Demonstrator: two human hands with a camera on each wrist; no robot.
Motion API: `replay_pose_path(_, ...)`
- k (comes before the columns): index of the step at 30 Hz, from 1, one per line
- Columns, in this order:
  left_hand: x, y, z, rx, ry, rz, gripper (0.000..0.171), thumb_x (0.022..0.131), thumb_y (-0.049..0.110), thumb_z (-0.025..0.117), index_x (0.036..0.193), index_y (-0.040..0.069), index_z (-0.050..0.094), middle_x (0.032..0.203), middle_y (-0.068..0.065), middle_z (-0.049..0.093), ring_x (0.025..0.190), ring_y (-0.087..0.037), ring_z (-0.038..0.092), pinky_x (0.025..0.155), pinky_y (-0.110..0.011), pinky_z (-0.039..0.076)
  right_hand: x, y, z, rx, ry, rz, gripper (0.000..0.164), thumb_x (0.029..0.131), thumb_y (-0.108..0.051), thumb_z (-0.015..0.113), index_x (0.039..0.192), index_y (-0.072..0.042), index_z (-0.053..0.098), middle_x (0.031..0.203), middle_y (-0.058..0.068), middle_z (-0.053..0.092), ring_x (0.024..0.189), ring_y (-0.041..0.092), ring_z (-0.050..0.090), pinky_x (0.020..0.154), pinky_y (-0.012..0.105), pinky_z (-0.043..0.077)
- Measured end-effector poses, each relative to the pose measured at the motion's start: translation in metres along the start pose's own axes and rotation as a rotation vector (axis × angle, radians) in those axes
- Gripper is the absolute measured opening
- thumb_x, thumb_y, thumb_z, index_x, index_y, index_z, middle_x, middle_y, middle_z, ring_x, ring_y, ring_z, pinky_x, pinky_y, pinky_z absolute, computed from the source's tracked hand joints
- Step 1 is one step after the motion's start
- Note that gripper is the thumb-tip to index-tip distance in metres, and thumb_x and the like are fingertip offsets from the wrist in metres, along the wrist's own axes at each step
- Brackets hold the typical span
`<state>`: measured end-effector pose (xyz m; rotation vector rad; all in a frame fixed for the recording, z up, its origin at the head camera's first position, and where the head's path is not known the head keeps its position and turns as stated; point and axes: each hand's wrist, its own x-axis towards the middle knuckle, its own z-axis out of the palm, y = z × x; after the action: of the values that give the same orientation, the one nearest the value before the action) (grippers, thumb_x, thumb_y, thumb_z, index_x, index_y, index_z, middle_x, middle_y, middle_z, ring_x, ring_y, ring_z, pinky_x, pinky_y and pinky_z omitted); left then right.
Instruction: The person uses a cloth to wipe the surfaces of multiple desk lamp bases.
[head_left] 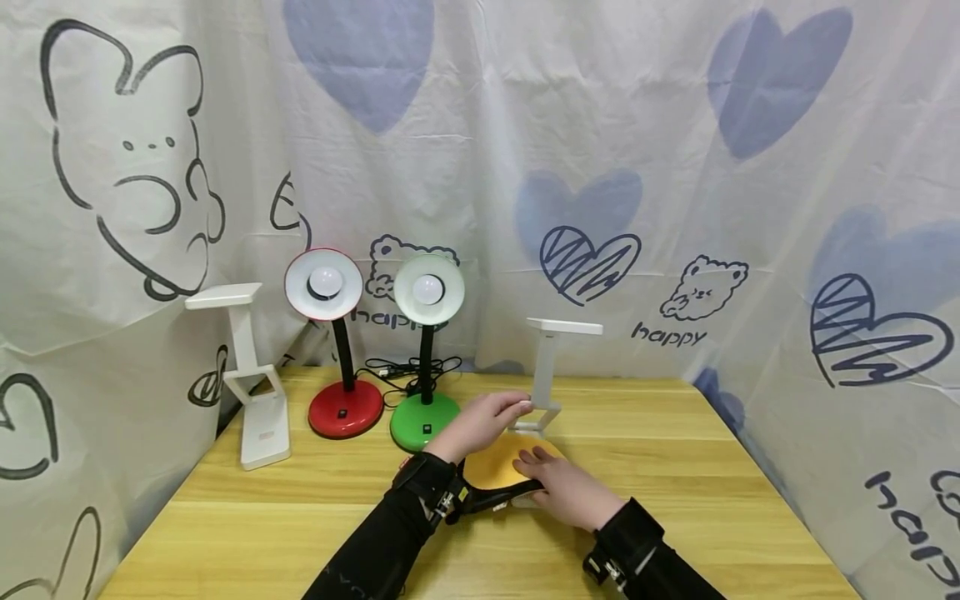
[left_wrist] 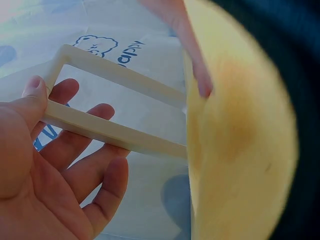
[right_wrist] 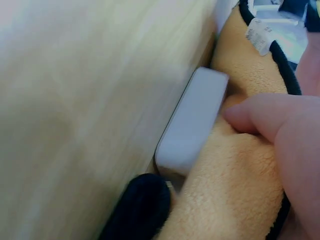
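Two possible mishaps between side edges of table (head_left: 690, 450): tipping white lamp (head_left: 545, 371), pinched by left hand (head_left: 480, 425), through overpressing; bunching yellow cloth (head_left: 491, 462), gripped by right hand (head_left: 573, 492), through dragging.

White curtain walls (head_left: 495, 158), blue hearts (head_left: 780, 79), bear drawings (head_left: 703, 292); light wood-grain tabletop (head_left: 712, 475).

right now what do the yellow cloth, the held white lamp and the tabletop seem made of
Yellow cloth: matte, fleece-like fabric, from its nubbly pile. White lamp: probably plastic, satin, with smooth, moulded-looking edges. Tabletop: wood or wood-look laminate, smooth, with visible grain.
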<state>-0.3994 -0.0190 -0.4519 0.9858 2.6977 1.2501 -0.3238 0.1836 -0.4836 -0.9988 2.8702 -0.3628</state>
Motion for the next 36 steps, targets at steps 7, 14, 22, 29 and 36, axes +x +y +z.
replay_pose_path(7,0.002,-0.001,0.0,0.027,0.004,0.042,0.031,0.1,0.054,0.038,0.116,0.043,0.061,0.117,0.012,0.065,0.102,-0.007,0.062,0.086,-0.035,0.05,0.021,0.015,0.001,0.025,0.053,-0.021,0.047,0.096,-0.02,0.056,0.142,-0.013,0.049,0.148,0.013,0.045,0.139,0.036,0.036,0.108,0.052,0.034)
replay_pose_path(14,0.002,-0.002,0.001,0.026,0.009,0.028,0.035,0.099,0.058,0.036,0.119,0.043,0.061,0.118,0.016,0.064,0.104,-0.006,0.061,0.088,-0.035,0.05,0.021,0.02,0.003,0.026,0.058,-0.024,0.048,0.095,-0.023,0.056,0.142,-0.016,0.049,0.148,0.011,0.045,0.14,0.034,0.036,0.108,0.05,0.035)
replay_pose_path(22,0.0,0.0,0.001,0.026,0.004,-0.002,0.037,0.098,0.059,0.036,0.125,0.045,0.057,0.128,0.014,0.061,0.114,-0.011,0.06,0.094,-0.04,0.049,-0.001,0.031,-0.004,0.184,-0.012,-0.042,0.042,0.098,-0.027,0.056,0.139,-0.017,0.053,0.147,0.004,0.047,0.14,0.028,0.037,0.109,0.048,0.034)
replay_pose_path(29,0.0,0.0,0.001,0.032,0.003,-0.007,0.04,0.098,0.06,0.035,0.129,0.043,0.056,0.133,0.014,0.058,0.124,-0.013,0.054,0.101,-0.042,0.045,-0.024,0.047,-0.012,0.322,-0.044,-0.058,0.049,0.094,-0.044,0.059,0.136,-0.019,0.056,0.143,0.001,0.05,0.138,0.026,0.041,0.107,0.046,0.038)
replay_pose_path(36,0.001,0.0,0.001,0.047,0.008,0.005,0.039,0.099,0.057,0.037,0.127,0.042,0.058,0.131,0.013,0.059,0.121,-0.012,0.056,0.1,-0.04,0.045,-0.045,0.081,-0.019,0.535,0.013,0.074,0.029,0.1,-0.027,0.054,0.123,-0.016,0.067,0.127,0.008,0.064,0.122,0.029,0.056,0.096,0.031,0.045)
